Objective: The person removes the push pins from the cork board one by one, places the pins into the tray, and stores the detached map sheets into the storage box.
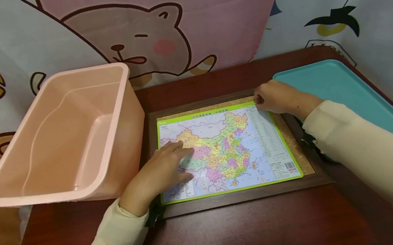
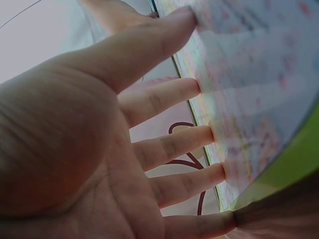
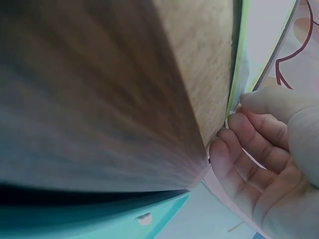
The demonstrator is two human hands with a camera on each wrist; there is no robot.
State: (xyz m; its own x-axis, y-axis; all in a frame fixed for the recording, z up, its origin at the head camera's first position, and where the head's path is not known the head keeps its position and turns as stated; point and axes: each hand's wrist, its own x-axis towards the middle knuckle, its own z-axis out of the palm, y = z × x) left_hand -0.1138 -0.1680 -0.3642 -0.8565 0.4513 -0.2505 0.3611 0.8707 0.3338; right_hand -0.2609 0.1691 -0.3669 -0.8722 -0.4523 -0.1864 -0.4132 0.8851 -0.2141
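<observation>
A colourful map sheet point(image 1: 217, 156) with a green border lies on a cork board point(image 1: 306, 164) in a dark wooden frame point(image 1: 246, 197). My left hand point(image 1: 162, 171) rests on the map's left part, and in the left wrist view its fingers point(image 2: 172, 142) are spread with the tips at the printed surface point(image 2: 259, 84). At the map's top right corner, my right hand point(image 1: 277, 97) has its fingers curled. The right wrist view shows the thumb point(image 3: 271, 103) and fingertips pinching the map's green edge point(image 3: 235, 82), beside a strip of bare cork point(image 3: 199, 55).
A deep pink plastic tub point(image 1: 122, 145) stands left of the board. To the right, partly behind my right arm, lies a teal tray point(image 1: 343, 92). Everything sits on a dark red-brown table point(image 1: 263, 226), with a cartoon-printed cloth point(image 1: 229, 20) behind it.
</observation>
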